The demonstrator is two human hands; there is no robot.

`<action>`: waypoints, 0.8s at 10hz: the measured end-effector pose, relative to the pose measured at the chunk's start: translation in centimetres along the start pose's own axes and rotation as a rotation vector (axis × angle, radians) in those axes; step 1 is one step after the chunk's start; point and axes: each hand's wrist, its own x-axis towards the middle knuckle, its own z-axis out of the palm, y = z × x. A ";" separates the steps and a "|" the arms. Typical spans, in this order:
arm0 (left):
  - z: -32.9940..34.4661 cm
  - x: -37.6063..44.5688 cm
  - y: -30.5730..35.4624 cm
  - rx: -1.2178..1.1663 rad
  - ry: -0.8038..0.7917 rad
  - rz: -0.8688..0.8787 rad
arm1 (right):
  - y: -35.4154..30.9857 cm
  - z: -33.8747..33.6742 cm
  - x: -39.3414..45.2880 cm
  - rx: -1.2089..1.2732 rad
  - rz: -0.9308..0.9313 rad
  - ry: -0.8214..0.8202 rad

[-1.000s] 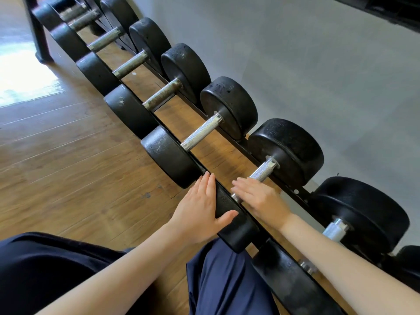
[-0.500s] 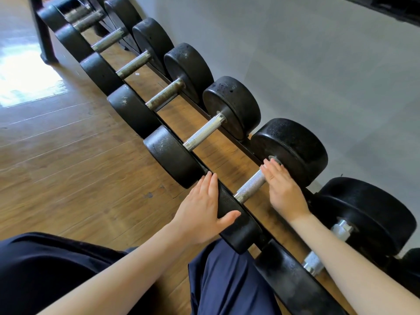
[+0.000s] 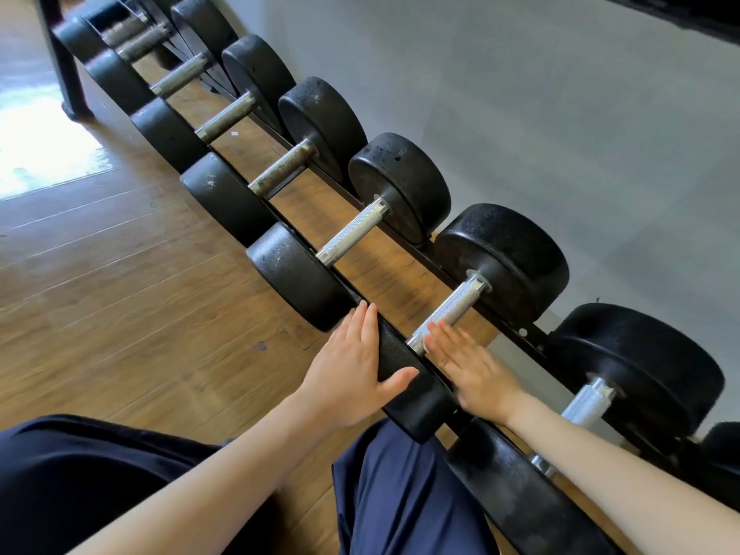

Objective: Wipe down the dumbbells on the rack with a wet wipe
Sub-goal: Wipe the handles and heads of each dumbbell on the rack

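Several black dumbbells with silver knurled handles lie in a row on a low black rack [image 3: 444,270] that runs from the top left to the bottom right. My left hand [image 3: 352,370] rests flat on the near head [image 3: 412,390] of one dumbbell, with straight fingers and the thumb hooked over its rim. My right hand [image 3: 468,366] lies with straight fingers along the near end of that dumbbell's handle [image 3: 456,306]. It is blurred, and no wet wipe shows under or beside it.
A grey wall [image 3: 560,114] stands close behind the rack. Wooden floor [image 3: 120,294] stretches to the left, with a bright patch of light at the far left. A dark post [image 3: 68,74] stands at the top left. My dark blue trousers [image 3: 400,494] fill the bottom.
My right hand has slid back down the handle from the far head to the near end. My left hand has stayed on the near head.
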 end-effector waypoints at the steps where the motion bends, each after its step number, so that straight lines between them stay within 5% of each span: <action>1: 0.0 0.1 0.0 0.000 0.001 0.000 | 1.5 -0.3 0.6 -0.141 0.104 0.027; 2: 0.0 0.0 0.1 0.001 0.001 0.000 | 1.7 -0.6 1.6 -0.061 0.437 0.086; 4: 0.0 0.0 0.1 0.003 -0.001 -0.005 | -0.2 -0.3 0.6 -0.089 0.069 -0.048; 6: -0.1 -0.1 0.2 -0.001 -0.011 -0.007 | 2.4 -2.6 2.7 -0.054 0.309 -0.042; 7: -0.1 -0.1 0.3 -0.005 -0.013 -0.012 | 0.1 -2.4 2.2 0.019 0.053 -0.109; 8: -0.2 -0.1 0.3 -0.010 -0.007 -0.009 | 2.1 -4.0 3.6 -0.026 -0.017 -0.191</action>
